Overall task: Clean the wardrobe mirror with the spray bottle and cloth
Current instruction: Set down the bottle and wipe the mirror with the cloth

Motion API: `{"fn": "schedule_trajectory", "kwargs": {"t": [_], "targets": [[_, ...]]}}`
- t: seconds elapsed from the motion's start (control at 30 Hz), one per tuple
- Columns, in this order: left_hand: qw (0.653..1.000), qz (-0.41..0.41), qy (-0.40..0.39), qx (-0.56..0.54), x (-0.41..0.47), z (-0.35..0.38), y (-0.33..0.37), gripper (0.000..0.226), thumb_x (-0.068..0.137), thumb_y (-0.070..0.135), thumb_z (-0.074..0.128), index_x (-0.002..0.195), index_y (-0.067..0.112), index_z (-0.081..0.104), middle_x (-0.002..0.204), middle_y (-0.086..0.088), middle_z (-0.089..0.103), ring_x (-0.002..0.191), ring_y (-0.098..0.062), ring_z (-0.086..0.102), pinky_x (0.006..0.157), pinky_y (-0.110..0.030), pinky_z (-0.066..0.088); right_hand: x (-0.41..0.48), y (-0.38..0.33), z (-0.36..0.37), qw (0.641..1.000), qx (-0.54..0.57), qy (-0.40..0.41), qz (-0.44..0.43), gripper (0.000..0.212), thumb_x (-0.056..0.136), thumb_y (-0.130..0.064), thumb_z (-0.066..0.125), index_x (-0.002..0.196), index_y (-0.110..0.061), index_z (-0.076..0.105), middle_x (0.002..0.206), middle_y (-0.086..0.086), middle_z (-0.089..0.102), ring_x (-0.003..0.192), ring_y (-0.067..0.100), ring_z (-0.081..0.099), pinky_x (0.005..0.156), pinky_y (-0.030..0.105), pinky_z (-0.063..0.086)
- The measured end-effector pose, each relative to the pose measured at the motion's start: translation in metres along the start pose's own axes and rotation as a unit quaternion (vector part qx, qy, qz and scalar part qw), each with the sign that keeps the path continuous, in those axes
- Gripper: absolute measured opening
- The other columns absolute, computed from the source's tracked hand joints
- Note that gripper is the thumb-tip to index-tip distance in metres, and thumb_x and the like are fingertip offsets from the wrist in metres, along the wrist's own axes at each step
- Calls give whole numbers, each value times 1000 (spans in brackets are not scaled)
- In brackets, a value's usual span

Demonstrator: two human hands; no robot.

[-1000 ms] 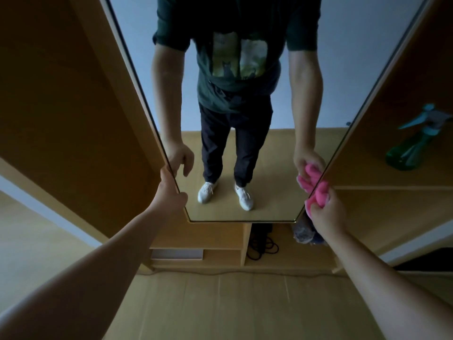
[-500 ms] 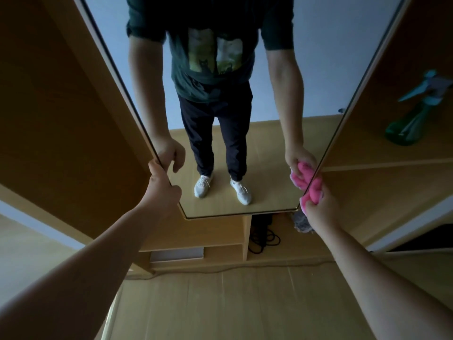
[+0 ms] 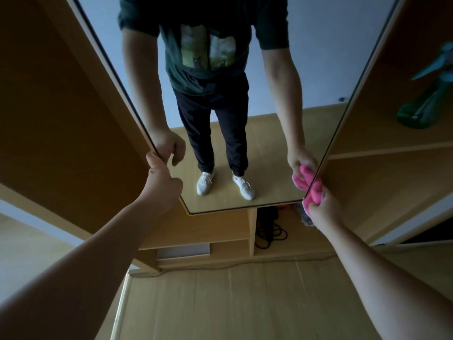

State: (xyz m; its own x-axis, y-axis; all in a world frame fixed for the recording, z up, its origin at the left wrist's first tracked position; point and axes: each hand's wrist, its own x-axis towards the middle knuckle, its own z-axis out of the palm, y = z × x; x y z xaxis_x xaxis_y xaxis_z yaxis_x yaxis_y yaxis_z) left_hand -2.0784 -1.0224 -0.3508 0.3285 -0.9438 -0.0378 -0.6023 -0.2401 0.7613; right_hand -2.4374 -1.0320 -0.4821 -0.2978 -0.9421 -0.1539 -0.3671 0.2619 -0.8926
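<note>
The tall wardrobe mirror fills the upper middle of the head view and reflects a person standing on a wooden floor. My left hand grips the mirror's left edge low down, thumb on the frame. My right hand holds a bunched pink cloth against the mirror's right edge near its bottom corner. A green spray bottle with a teal trigger stands on a wardrobe shelf at the far right, apart from both hands.
Wooden wardrobe panels flank the mirror. Below it are open shelves with a coil of black cable and a white box. Light wooden floor lies in front.
My right hand has slid the pink cloth down the mirror's right edge, closer to its bottom corner. My left hand keeps its grip on the left edge. The view has shifted slightly.
</note>
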Motion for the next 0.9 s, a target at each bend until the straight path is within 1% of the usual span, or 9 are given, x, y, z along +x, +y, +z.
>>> {"fn": "schedule_trajectory", "kwargs": {"t": [0.13,0.2,0.27,0.37,0.47,0.6,0.7,0.83,0.9], "targets": [[1000,8,4,15,0,-1,-1,73,82,-8,48,140,15,10,93,4,39,74,-8,48,40,-22,46,2,4,-1,1000,-5,5,23,42,89,5,56,126,-15,59,85,-1,64,73,11,64,50,11,50],[1000,21,-2,14,-1,-3,-3,74,82,-8,49,140,17,10,108,-2,40,77,-7,46,45,-21,46,2,5,-6,999,-32,3,26,37,89,5,54,120,-14,62,77,-2,64,62,8,62,40,10,42],[999,31,-8,19,-3,-6,-3,76,82,-8,50,142,15,9,123,-8,40,89,-14,47,49,-17,40,-3,3,-14,998,-52,5,30,36,88,4,53,118,-13,63,79,-1,65,66,14,63,45,15,45],[999,32,-16,5,-9,-10,2,84,82,-9,51,147,15,4,147,-12,31,112,-16,40,56,-11,38,-16,1,-27,997,-70,12,35,32,88,-4,60,119,-11,63,91,6,68,81,26,64,70,34,54],[999,19,-14,-43,-21,-19,14,87,81,-11,52,150,15,6,152,-12,28,127,-19,38,62,-7,39,-40,-13,-37,998,-57,8,35,32,88,-17,66,120,-15,61,94,1,66,85,26,65,83,50,55],[998,-3,-1,-67,-46,-44,29,62,81,-1,58,136,12,33,118,-7,52,87,-13,55,55,-21,47,-80,-59,-46,1000,-14,-19,-12,35,87,-24,69,120,-17,60,92,-4,65,84,19,65,79,41,56],[999,10,-22,-29,-68,-65,48,50,82,4,57,130,12,47,120,-7,57,101,-21,58,71,-31,52,-110,-112,-50,998,22,-51,-44,35,84,-26,72,116,-17,61,93,-1,67,83,21,66,72,35,57],[991,96,-82,-51,-104,-87,88,40,90,13,57,129,16,53,118,1,60,108,-13,57,79,-19,45,-147,-187,-50,991,59,-73,-97,38,78,-27,77,110,-19,58,96,-2,65,87,19,65,79,41,58],[978,148,-125,-75,-120,-96,109,47,88,24,65,132,19,48,119,7,57,114,-11,55,91,-23,47,-166,-222,-48,984,80,-91,-134,39,74,-35,78,106,-23,57,98,-2,65,88,17,65,76,36,58]]}}
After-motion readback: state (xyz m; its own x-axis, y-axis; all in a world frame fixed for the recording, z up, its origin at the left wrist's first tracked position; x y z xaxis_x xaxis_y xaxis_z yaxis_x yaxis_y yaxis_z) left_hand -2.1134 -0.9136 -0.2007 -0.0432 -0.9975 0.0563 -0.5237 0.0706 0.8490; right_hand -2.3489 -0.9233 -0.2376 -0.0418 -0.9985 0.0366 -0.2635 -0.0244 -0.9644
